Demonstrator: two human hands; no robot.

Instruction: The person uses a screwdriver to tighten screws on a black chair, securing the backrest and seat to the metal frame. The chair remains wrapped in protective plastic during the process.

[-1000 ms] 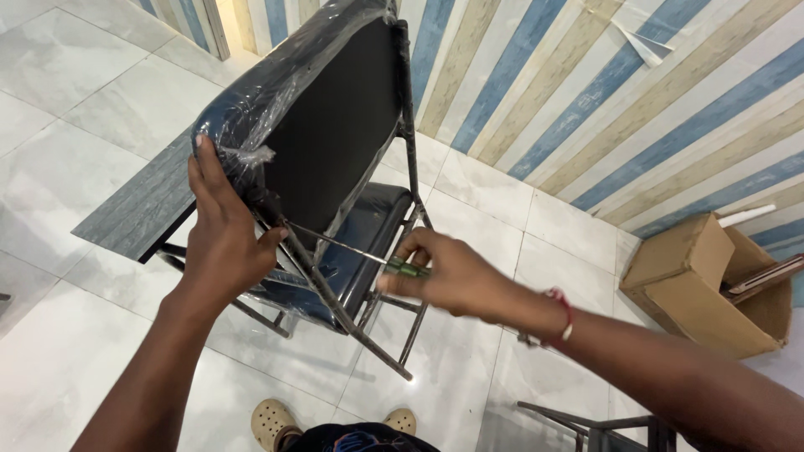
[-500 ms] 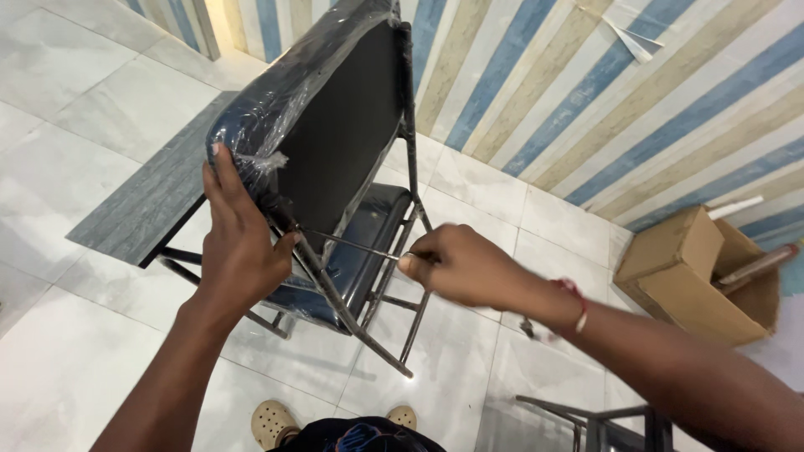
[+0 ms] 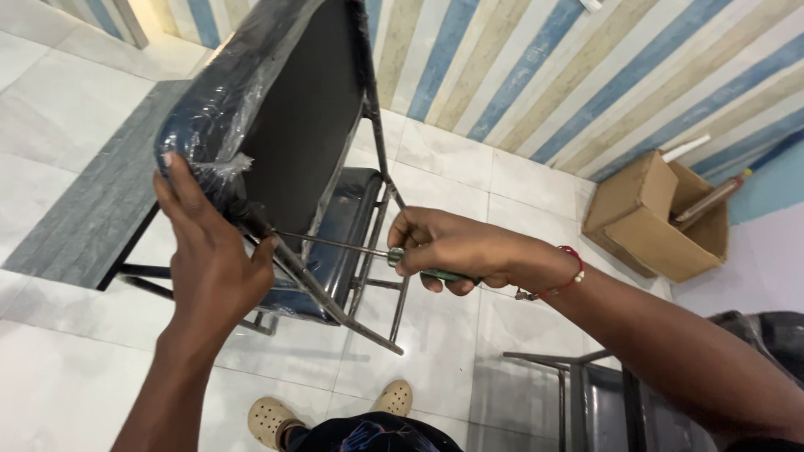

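A black metal-frame chair [image 3: 335,234] lies tilted in front of me, its plastic-wrapped padded seat [image 3: 276,109] raised toward me. My left hand [image 3: 209,259] grips the near corner of that seat and the frame tube below it. My right hand [image 3: 452,247] is closed around the green handle of a long screwdriver [image 3: 335,244]. The thin metal shaft runs left, with its tip at the frame just right of my left hand. A red bead bracelet sits on my right wrist.
An open cardboard box [image 3: 657,218] with long tubes sticking out stands at the right by the striped wall. A second dark chair frame [image 3: 603,393] shows at the lower right. My beige clogs [image 3: 272,418] stand on the white tile floor; a grey strip [image 3: 84,209] runs at left.
The view has shifted, so chair and hands sit lower and closer in frame. Both hands keep their grips; the screwdriver stays against the frame.
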